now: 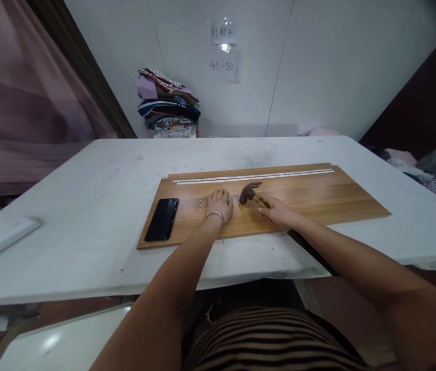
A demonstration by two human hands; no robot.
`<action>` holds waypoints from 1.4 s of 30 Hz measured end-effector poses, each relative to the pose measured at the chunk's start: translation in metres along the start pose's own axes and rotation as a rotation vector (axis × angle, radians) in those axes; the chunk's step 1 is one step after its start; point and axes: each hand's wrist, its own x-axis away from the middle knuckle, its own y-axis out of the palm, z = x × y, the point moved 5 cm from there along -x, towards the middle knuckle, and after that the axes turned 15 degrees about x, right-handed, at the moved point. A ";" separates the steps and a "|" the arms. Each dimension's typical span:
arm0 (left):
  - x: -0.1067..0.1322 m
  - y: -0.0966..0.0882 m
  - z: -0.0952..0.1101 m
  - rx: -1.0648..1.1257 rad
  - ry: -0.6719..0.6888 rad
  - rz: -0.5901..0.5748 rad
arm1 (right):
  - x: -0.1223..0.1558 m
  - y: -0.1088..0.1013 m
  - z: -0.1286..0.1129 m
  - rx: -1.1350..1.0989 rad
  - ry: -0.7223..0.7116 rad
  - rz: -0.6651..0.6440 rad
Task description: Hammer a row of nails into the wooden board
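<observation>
A: Right hand [277,210] has its fingers wrapped round the hammer [250,193], head low over the board [318,198] on the counter [86,206]
B: And the left hand [220,203]?
A: Curled just beside it, by the nails [201,202]; can't tell if it pinches 1. That close, a skewed blow could catch knuckles, or scatter nails toward the phone [161,219]

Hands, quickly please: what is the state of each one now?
Left hand: curled on the board beside nails; grip cannot be told.
Right hand: closed on the hammer.
</observation>
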 end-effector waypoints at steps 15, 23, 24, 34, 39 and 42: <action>-0.001 0.002 -0.002 0.017 0.003 0.002 | 0.003 -0.001 -0.005 -0.014 0.046 -0.034; -0.001 0.001 -0.001 0.013 0.005 -0.010 | 0.002 -0.001 -0.004 -0.009 0.019 -0.019; -0.001 0.001 -0.001 0.013 0.005 -0.010 | 0.002 -0.002 -0.004 -0.009 0.012 -0.012; -0.002 0.003 -0.003 0.021 0.014 0.009 | 0.001 0.001 -0.001 0.001 0.029 -0.022; -0.002 0.002 -0.002 0.018 0.015 0.012 | 0.001 -0.001 -0.001 0.007 -0.023 0.006; -0.002 0.002 -0.002 0.014 0.014 0.009 | 0.001 -0.001 0.000 0.011 -0.015 0.006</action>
